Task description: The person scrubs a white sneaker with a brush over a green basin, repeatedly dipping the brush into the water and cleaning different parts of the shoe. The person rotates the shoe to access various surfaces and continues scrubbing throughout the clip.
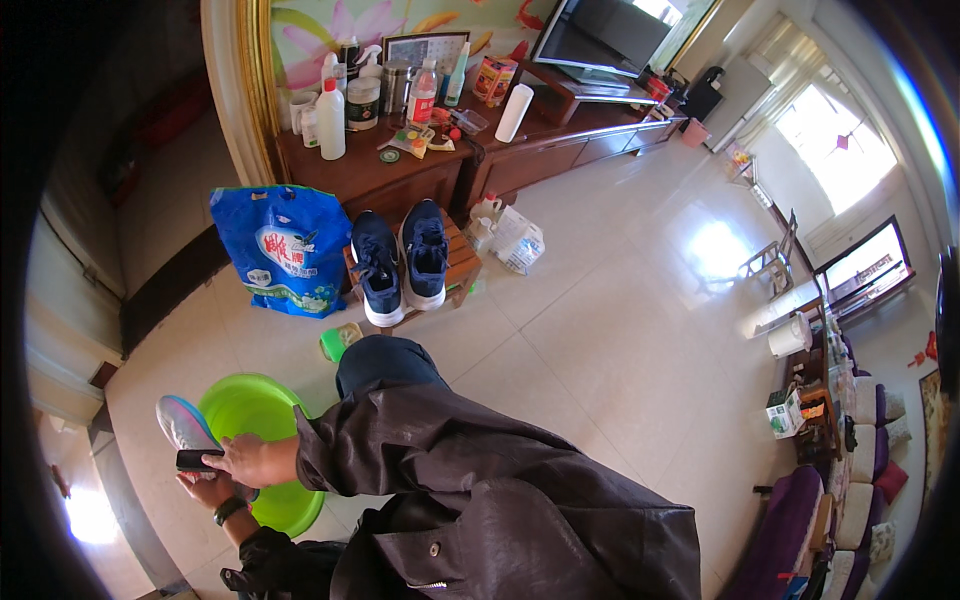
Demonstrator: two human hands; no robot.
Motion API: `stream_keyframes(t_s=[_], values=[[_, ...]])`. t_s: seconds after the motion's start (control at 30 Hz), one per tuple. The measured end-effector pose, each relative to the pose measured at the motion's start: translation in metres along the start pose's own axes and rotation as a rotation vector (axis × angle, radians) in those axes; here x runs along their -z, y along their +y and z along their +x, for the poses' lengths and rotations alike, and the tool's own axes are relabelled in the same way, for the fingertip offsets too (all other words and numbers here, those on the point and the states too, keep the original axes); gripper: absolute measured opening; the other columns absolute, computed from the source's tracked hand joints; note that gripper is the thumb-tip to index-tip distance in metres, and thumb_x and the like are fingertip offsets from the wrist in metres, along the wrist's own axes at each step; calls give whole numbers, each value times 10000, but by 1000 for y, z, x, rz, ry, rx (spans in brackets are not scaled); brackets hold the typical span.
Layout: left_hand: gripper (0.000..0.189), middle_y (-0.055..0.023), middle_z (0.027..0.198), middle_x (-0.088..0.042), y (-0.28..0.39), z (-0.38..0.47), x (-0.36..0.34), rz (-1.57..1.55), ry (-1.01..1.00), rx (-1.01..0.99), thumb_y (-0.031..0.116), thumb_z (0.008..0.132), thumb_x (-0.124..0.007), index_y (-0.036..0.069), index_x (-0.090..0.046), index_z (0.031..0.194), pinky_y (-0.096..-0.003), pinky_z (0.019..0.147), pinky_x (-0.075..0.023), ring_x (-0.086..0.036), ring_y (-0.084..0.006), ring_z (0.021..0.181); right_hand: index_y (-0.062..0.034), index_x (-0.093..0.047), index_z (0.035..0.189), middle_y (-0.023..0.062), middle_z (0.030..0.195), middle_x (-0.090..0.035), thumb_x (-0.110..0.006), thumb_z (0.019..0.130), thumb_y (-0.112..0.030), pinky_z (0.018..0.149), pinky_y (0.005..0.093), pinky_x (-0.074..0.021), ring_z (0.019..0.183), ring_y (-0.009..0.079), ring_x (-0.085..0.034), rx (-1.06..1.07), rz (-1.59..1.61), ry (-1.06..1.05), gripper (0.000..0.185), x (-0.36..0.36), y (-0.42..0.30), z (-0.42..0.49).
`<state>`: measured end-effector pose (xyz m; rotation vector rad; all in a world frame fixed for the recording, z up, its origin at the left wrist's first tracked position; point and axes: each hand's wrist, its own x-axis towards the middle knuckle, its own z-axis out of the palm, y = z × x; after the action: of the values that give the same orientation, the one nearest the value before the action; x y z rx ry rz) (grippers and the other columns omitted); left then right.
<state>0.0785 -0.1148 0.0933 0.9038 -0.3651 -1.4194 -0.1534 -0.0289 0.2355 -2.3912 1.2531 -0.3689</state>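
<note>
A grey sneaker with a pink and blue sole edge is held over the left side of a lime-green plastic basin. My right hand grips a dark oblong block, which looks like a scrubbing brush, against the sneaker; its underside is hidden. My left hand, with a dark watch at the wrist, holds the sneaker from the lower side. A pair of navy sneakers with white soles stands on a small wooden stool. Beside it stands a blue detergent bag.
A container with a green part lies by my knee. Bottles and a white carton are on the tiled floor right of the stool. Bottles and jars crowd a wooden cabinet behind. A doorway edge is at left; a sofa is far right.
</note>
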Motion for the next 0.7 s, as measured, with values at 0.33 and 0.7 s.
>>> stream_keyframes(t_s=[0.33,0.7], values=[[494,-89,1042,-624,-11,14,30,450,74,-197,467,1007,-367,30,-511,1185,-496,892,-517,-604,-235,987,-95,-402,1443,285,1164,-536,-592,912,-370,763,424,-517,958,340,-638,-12,88,-47,627,15,-5,-12],[893,-66,1128,-563,-11,23,43,401,-33,-298,24,700,-797,57,-280,1428,-364,846,-539,-583,-191,987,-93,-437,1426,275,1152,-554,-628,880,-286,727,413,-528,903,343,-654,4,51,-10,609,9,-3,-6]])
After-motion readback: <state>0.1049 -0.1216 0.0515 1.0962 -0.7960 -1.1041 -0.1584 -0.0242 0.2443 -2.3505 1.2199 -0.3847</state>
